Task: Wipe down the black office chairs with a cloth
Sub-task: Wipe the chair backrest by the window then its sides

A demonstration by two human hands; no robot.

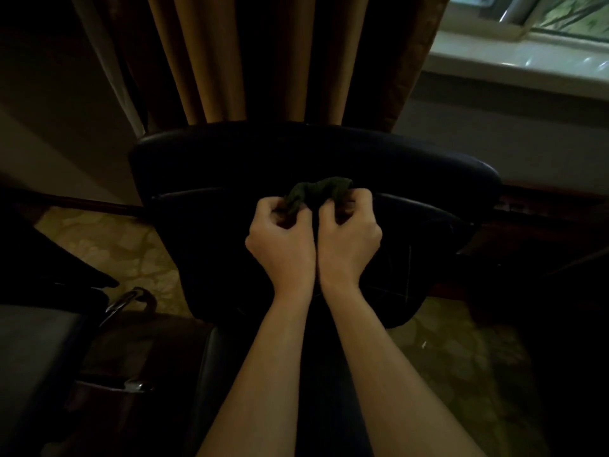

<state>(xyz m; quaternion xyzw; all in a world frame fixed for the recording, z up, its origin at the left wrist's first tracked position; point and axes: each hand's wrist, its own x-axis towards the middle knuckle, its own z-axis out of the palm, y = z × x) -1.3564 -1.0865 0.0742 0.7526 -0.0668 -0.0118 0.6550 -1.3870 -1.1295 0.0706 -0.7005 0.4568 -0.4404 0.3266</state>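
A black office chair (230, 166) stands right in front of me, its padded backrest facing me under dim light. A small dark green cloth (316, 191) is bunched up against the middle of the backrest. My left hand (280, 235) and my right hand (349, 232) sit side by side, wrists touching, and both have their fingers curled into the cloth, each gripping one end. The part of the cloth inside my fingers is hidden.
Brown and tan curtains (230, 57) hang behind the chair. A bright window sill (527, 61) lies at the upper right. A second dark chair with a wooden armrest (131, 357) stands at the lower left. Patterned carpet (108, 255) covers the floor.
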